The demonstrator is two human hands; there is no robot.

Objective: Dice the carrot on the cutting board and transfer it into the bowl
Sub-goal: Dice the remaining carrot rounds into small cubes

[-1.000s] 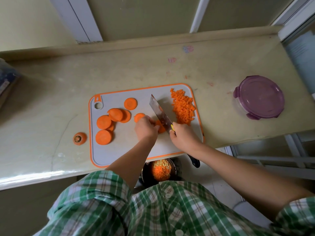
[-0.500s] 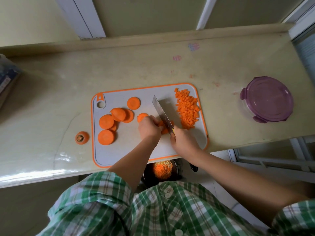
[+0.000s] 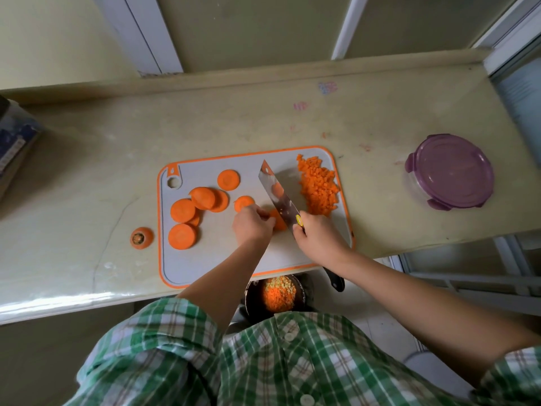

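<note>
Carrot slice at mid cutting board: left hand holds it, right hand grips knife, blade scarcely shifted since a second ago; dicing ongoing, whole rounds wait on board's left.

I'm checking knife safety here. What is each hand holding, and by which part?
The right hand grips the knife by its handle, close to the blade. The left hand holds a carrot slice by its left side against the cutting board.
</note>
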